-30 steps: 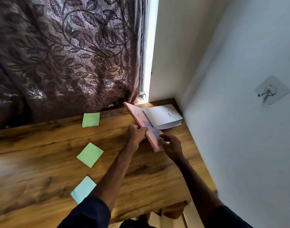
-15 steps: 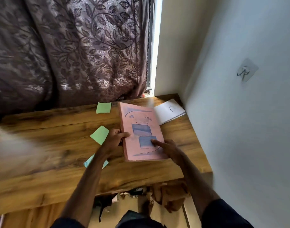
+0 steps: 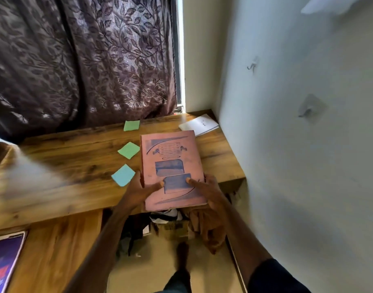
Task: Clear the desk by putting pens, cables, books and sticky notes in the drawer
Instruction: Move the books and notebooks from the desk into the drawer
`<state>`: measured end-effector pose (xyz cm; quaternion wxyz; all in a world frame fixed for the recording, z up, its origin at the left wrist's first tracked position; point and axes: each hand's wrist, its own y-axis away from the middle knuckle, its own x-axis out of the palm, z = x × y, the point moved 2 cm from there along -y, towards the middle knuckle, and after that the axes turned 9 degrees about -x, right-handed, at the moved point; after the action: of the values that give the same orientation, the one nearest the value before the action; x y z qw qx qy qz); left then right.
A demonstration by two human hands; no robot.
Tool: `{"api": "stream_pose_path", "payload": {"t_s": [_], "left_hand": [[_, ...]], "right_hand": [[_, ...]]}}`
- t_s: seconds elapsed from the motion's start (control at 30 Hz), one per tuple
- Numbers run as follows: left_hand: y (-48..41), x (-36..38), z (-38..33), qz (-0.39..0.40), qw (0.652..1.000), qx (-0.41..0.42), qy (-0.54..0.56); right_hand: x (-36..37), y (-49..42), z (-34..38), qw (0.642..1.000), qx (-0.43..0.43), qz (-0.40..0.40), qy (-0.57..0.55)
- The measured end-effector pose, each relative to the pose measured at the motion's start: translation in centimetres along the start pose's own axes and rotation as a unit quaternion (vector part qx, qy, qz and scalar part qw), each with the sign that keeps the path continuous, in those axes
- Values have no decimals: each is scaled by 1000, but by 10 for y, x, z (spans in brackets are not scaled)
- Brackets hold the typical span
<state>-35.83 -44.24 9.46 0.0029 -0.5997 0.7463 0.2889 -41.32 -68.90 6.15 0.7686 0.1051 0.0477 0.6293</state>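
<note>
Pink book (image 3: 170, 166) pulled from the back corner by the white notebook (image 3: 199, 124), now overhanging the desk (image 3: 75, 161) front edge, my left hand (image 3: 139, 191) and right hand (image 3: 208, 191) gripping its near end, thumbs on the cover; probably drawer next, sticky notes (image 3: 128, 150) still out.

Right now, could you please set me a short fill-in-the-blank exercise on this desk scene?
1. The book gripped by the left hand and the right hand has a ____ cover.
2. The nearest sticky note to the left hand is ____.
3. Counting the two green sticky notes, the desk bears ____ sticky notes in all.
4. The white notebook lies in the desk's far ____ corner.

Missing words: pink; blue; three; right.
</note>
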Motion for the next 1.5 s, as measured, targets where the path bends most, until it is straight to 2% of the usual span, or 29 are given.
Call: {"api": "stream_pose_path", "payload": {"t_s": [0.1,0.23,0.37,0.53,0.67,0.97,1.1,1.3,1.5], "left_hand": [[31,0,8,-3,1000,17,22],[60,-7,17,-4,998,-8,55],[83,-18,26,-5,997,0,77],[99,-45,56,20,996,-18,84],[121,-76,89,34,995,-14,88],[192,-189,166,70,997,0,45],[206,-228,182,59,998,8,25],[188,-272,216,49,998,-31,1],[174,-320,277,22,991,-134,-7]], "right_hand": [[2,35,-3,1000,-5,-7,-24],[8,63,2,999,-12,-6,-44],[22,82,4,998,-7,1,-56],[54,110,0,999,13,-23,-32],[91,143,-10,999,10,-51,-7],[219,235,-45,993,11,-108,-43],[262,251,-51,991,19,-128,-37],[309,242,-55,993,33,-113,-15],[372,207,-80,998,48,-26,23]]}}
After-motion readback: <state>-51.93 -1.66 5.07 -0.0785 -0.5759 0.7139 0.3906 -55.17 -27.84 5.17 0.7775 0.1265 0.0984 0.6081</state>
